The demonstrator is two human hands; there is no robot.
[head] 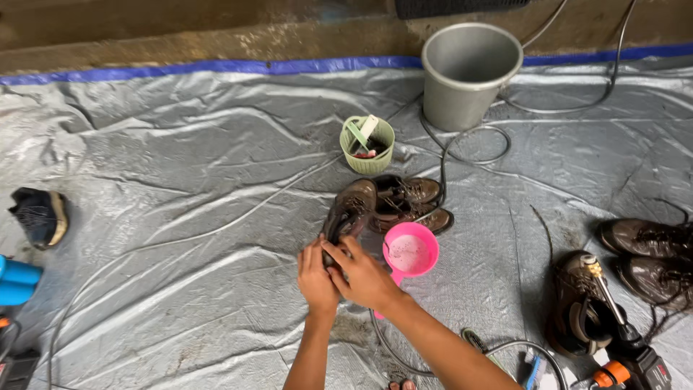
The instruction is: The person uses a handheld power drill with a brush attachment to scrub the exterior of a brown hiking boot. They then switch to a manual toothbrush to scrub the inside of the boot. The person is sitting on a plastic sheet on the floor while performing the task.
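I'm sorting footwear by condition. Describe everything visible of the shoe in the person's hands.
The brown shoe is a lace-up, leather-looking and dull with dirt. It tilts up off the grey tarp, toe pointing away. The left hand and right hand clasp its heel end. Its toe lies against another brown shoe.

brown shoe, pink scoop, perhaps grey tarp

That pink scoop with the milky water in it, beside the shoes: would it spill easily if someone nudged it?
Probably. The pink scoop looks like thin, light plastic and holds liquid, so a push could slosh it. Its handle and the crinkled grey tarp underneath may let it tip.
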